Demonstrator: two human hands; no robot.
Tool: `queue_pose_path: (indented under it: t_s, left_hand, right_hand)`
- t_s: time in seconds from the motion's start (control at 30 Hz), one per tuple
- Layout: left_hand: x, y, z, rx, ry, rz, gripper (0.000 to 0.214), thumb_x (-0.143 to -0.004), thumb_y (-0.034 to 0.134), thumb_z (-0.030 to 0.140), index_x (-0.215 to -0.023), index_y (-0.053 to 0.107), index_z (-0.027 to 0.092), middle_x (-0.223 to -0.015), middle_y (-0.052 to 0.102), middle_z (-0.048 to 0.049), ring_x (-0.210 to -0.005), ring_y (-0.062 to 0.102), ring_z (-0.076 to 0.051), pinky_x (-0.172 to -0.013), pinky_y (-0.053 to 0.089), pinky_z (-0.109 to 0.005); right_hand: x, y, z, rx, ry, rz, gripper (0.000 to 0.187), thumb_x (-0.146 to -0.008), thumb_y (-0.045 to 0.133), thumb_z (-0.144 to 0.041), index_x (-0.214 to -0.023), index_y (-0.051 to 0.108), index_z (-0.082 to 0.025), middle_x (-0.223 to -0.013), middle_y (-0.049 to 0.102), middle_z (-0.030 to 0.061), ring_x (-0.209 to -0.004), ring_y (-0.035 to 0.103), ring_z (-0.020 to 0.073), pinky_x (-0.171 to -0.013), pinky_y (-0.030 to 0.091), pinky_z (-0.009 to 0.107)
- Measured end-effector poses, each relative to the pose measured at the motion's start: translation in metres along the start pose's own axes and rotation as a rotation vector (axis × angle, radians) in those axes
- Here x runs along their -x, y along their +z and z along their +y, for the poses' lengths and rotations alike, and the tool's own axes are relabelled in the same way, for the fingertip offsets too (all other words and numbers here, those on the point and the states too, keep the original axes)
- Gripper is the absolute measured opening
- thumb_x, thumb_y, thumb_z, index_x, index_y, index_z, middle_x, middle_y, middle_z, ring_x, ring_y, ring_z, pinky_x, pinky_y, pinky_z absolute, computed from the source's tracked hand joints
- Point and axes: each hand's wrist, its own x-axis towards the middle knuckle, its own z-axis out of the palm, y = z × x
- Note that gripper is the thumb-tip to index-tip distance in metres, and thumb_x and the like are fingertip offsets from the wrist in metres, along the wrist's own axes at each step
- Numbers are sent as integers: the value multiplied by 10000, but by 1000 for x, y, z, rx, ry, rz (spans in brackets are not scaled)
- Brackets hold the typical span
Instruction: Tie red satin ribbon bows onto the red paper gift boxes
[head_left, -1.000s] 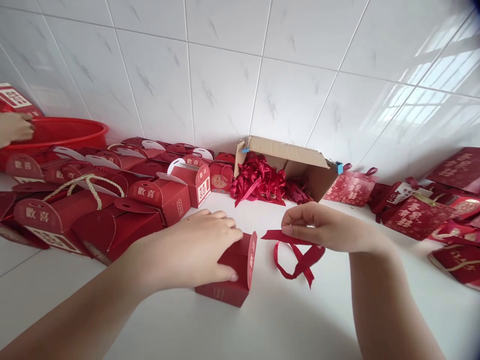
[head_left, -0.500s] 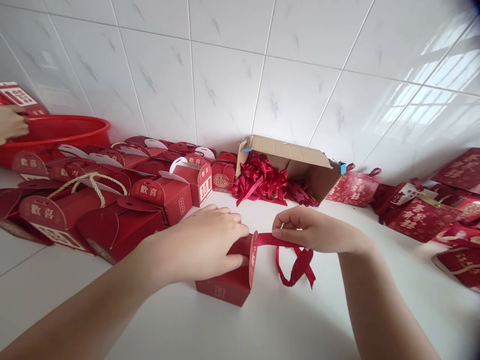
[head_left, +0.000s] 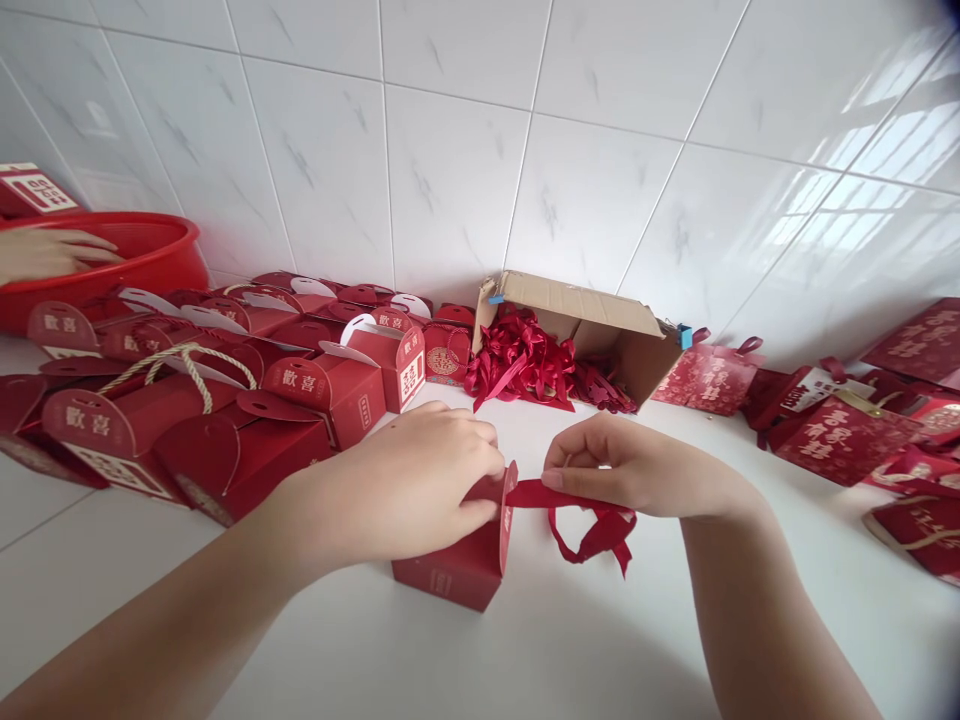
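In the middle of the table stands a small red gift box with a rounded end flap. My left hand is closed over its top, and the fingertips are partly hidden behind that flap. A dark red ribbon runs from a hole in the flap to my right hand. Thumb and forefinger pinch the ribbon there, and its loose end loops down in front of the hand onto the white tabletop. Whether the left fingertips also hold ribbon inside the box, I cannot tell.
Several red gift boxes crowd the left side. At the tiled wall a cardboard box lies with red ribbons spilling out. More red boxes stand on the right. Another person's hand reaches into a red basin.
My right hand has lowered slightly, and the ribbon's taut part has widened and its loop shifted. At the left, the other person's hand has moved right, into the basin, which has shifted slightly left.
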Motion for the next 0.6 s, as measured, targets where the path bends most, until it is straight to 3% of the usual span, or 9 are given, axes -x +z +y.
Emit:
queue_pose_path:
  t_s: [0.13, 0.47, 0.6]
  left_hand:
    - [0, 0, 0, 23, 23, -8, 231, -832, 532, 242, -637, 655, 232, -802, 656, -11, -811, 599, -187, -769, 444, -309]
    - [-1, -1, 3, 13, 11, -36, 277, -822, 494, 179, -578, 620, 222, -714, 628, 3, -743, 555, -177, -706, 416, -310]
    - [1, -2, 0, 23, -2, -31, 304, -821, 485, 181, -534, 581, 211, -664, 601, -1, -710, 535, -172, -676, 410, -304]
  right_hand:
    - [2, 1, -2, -12, 14, 20, 294, -874, 503, -428, -755, 579, -170, -580, 506, -20, -462, 395, 65, -423, 270, 190]
    - [-8, 7, 0, -48, 13, -6, 363, -857, 497, -511, -733, 553, -175, -526, 394, -53, -433, 375, 64, -420, 258, 198]
    - [-5, 6, -1, 3, 5, 15, 378, -868, 483, -522, -733, 565, -179, -557, 462, -33, -475, 449, 86, -449, 298, 215]
